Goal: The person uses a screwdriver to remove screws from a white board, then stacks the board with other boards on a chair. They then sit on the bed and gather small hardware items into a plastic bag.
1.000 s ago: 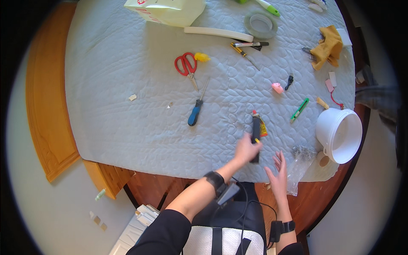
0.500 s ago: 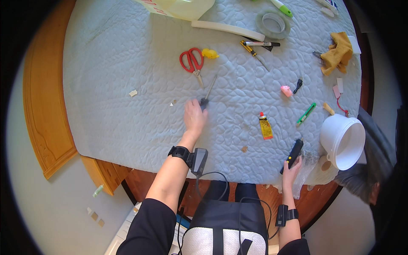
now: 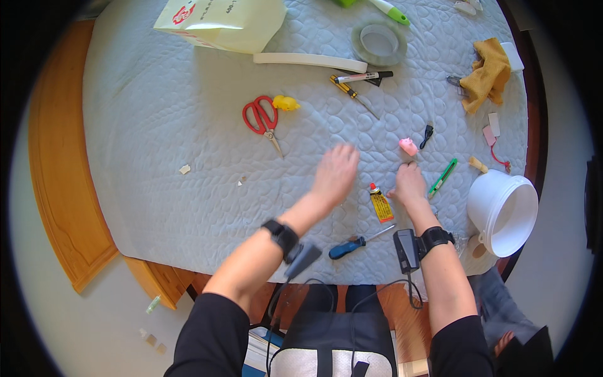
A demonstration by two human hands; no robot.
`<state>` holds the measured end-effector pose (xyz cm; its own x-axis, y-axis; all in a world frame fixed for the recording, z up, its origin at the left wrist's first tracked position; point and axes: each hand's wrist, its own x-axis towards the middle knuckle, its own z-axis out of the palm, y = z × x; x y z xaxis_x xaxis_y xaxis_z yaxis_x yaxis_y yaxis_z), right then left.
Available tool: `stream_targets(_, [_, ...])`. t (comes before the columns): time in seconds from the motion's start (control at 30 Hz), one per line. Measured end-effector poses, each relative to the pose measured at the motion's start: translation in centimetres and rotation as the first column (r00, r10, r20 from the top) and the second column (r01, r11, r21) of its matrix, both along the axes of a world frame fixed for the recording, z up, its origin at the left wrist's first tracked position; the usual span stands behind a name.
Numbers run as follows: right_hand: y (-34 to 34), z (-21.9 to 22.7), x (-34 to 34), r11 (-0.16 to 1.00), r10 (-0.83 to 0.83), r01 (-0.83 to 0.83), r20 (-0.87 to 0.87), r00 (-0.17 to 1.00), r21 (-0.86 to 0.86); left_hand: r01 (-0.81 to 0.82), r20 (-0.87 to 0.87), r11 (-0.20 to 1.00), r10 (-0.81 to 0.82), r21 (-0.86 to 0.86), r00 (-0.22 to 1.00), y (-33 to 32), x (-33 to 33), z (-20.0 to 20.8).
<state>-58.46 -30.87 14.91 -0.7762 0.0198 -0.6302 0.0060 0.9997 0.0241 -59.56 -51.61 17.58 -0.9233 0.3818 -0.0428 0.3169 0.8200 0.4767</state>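
My left hand (image 3: 337, 173) is over the middle of the bedspread, smeared by motion, so its fingers are hard to read. My right hand (image 3: 409, 184) reaches just below a small pink pig figure (image 3: 408, 146), thumb apart from the fingers, with nothing seen in it. To its left lies a yellow and black glue tube (image 3: 381, 206) with a red cap. A green utility knife (image 3: 443, 177) is on its right. Nearer me, a blue-handled screwdriver (image 3: 348, 247) points toward my right wrist. The black pen-shaped power screwdriver is out of sight, possibly under my right forearm.
Red-handled scissors (image 3: 261, 115) and a yellow toy (image 3: 286, 103) lie far left. Behind are a white strip (image 3: 310, 61), a tape roll (image 3: 379, 44), a marker (image 3: 364, 76) and a yellow-black screwdriver (image 3: 345, 87). A white bucket (image 3: 483, 204) stands right, beyond it a person's sleeve.
My left hand has moved right, without the screwdriver, which now lies near the front edge. My right hand has left the black power screwdriver and moved forward. The view has shifted slightly.
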Motion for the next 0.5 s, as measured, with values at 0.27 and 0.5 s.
stream_targets(0.27, [-0.7,-1.2,-0.2,0.995,-0.071,0.069,0.036,0.997,0.075,0.316,-0.252,0.908,-0.386,-0.276,0.887,1.5,-13.4,-4.6])
stream_targets(0.5, [-0.4,-1.6,0.1,0.993,-0.121,0.121,-0.008,0.993,-0.011,0.016,0.628,1.0,-0.021,0.014,0.778,0.8,-1.6,-0.6])
